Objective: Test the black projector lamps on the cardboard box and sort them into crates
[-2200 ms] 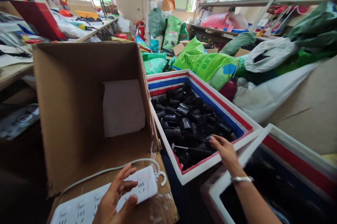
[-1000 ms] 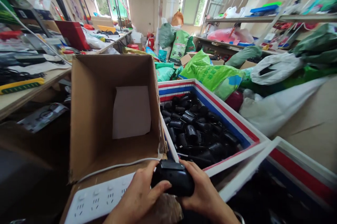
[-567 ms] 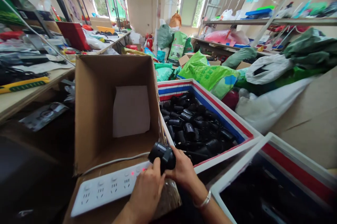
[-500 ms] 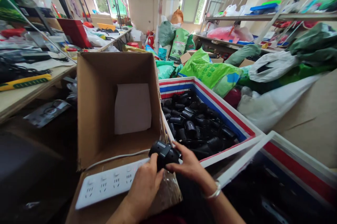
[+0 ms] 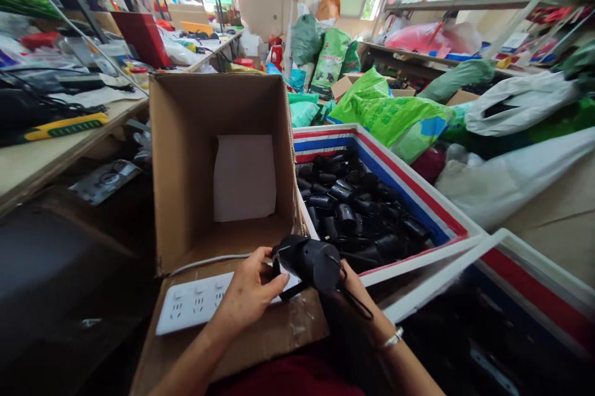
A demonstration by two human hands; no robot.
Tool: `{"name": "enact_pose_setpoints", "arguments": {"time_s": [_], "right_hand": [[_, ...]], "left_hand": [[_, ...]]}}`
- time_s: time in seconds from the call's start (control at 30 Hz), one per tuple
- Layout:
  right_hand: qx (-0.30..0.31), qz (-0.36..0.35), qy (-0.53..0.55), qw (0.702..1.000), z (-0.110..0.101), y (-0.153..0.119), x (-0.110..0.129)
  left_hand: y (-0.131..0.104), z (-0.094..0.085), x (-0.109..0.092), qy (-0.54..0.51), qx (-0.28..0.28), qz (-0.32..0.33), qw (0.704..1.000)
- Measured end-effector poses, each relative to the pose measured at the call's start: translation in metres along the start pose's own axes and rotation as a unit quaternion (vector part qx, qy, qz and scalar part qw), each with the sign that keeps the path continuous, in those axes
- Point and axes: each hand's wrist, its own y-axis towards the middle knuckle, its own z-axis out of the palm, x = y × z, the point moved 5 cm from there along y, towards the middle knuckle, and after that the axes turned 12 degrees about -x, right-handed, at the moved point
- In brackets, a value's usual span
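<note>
A black cylindrical device (image 5: pixel 313 259) with a thin cord loop is held between my hands, above the cardboard. My left hand (image 5: pixel 251 284) pinches a black part at the device's left end between thumb and fingers. On the device's right side, my right hand (image 5: pixel 356 290) is partly hidden behind it, with a bracelet at the wrist. A white power strip (image 5: pixel 186 309) lies under and left of the device. Behind it an open cardboard box (image 5: pixel 186 167) lies on its side with a pale sheet (image 5: pixel 245 178) inside.
A striped bin (image 5: pixel 413 179) full of black cylindrical parts (image 5: pixel 346 213) stands to the right of the box. Another striped bin (image 5: pixel 534 284) is at lower right. A cluttered workbench (image 5: pixel 65 157) runs along the left; green bags (image 5: pixel 385 108) lie behind the bins.
The black device has been turned so its round end faces me, and its cord loop now shows. My left hand has shifted to its left end. The view has tilted down slightly.
</note>
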Motion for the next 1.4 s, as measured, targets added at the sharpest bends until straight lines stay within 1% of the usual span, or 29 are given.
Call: {"name": "enact_pose_setpoints", "arguments": {"time_s": [0.03, 0.1, 0.17, 0.23, 0.3, 0.33, 0.43, 0.5, 0.57, 0.63, 0.7, 0.87, 1.1, 1.27, 1.4], "right_hand": [[-0.016, 0.003, -0.003, 1.0, 0.001, 0.003, -0.001], [-0.05, 0.016, -0.012, 0.999, -0.005, 0.011, -0.005], [-0.078, 0.026, -0.017, 0.996, -0.015, 0.018, -0.004], [-0.085, 0.032, -0.008, 0.996, -0.022, 0.022, 0.005], [-0.07, 0.036, 0.014, 0.997, -0.021, 0.023, 0.021], [-0.056, 0.037, 0.03, 0.997, -0.016, 0.023, 0.03], [0.001, 0.047, 0.084, 0.995, 0.009, 0.019, 0.056], [0.039, 0.052, 0.11, 0.992, 0.032, 0.017, 0.066], [0.065, 0.048, 0.12, 0.989, 0.052, 0.018, 0.069], [0.078, 0.041, 0.118, 0.989, 0.067, 0.02, 0.069], [0.088, 0.033, 0.109, 0.99, 0.076, 0.024, 0.068], [0.12, 0.009, 0.078, 0.99, 0.083, 0.026, 0.072], [0.153, -0.024, 0.042, 0.987, 0.082, 0.019, 0.082], [0.133, -0.08, 0.03, 0.987, 0.085, 0.012, 0.08], [0.131, -0.116, 0.031, 0.984, 0.09, 0.014, 0.079]], "left_hand": [[-0.001, -0.004, 0.0, -0.026, -0.001, -0.017, 1.0], [-0.001, -0.017, 0.0, -0.072, -0.02, -0.038, 0.996], [-0.002, -0.034, -0.001, -0.098, -0.056, -0.045, 0.993], [-0.003, -0.051, -0.001, -0.12, -0.091, -0.049, 0.987], [-0.005, -0.064, 0.0, -0.157, -0.118, -0.06, 0.979], [-0.006, -0.069, 0.0, -0.183, -0.126, -0.067, 0.973], [-0.008, -0.078, 0.001, -0.25, -0.14, -0.077, 0.955], [-0.01, -0.082, 0.001, -0.27, -0.149, -0.077, 0.948], [-0.012, -0.086, 0.003, -0.279, -0.167, -0.076, 0.943], [-0.013, -0.09, 0.007, -0.287, -0.185, -0.072, 0.937], [-0.014, -0.093, 0.013, -0.294, -0.193, -0.07, 0.933], [-0.014, -0.097, 0.028, -0.298, -0.201, -0.071, 0.93], [-0.011, -0.097, 0.035, -0.309, -0.211, -0.075, 0.924], [-0.008, -0.098, 0.046, -0.335, -0.236, -0.087, 0.908], [-0.004, -0.098, 0.055, -0.352, -0.244, -0.089, 0.899]]}}
